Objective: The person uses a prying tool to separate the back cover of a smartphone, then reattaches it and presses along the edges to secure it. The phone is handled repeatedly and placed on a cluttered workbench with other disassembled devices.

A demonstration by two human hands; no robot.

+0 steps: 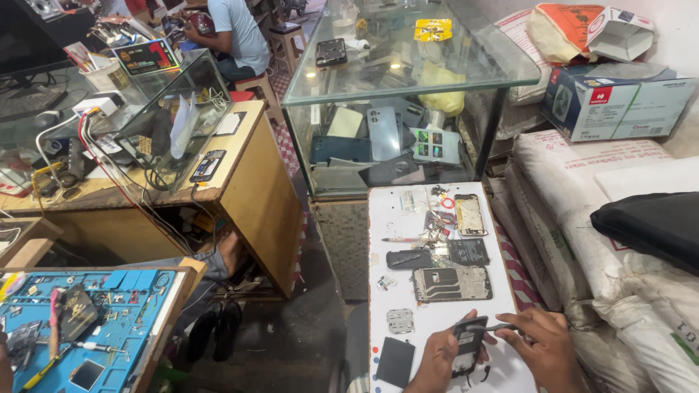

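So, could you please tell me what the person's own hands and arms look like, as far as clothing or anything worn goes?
Both the left hand and the right hand are bare: no gloves, and no rings, watch or bracelet show. No sleeve shows at either wrist within the picture; the forearms are cut off by the lower edge.

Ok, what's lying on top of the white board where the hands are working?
On the white board lie a phone frame, a dark battery, a phone, a dark cover and small loose parts. The left hand and right hand cover its near end.
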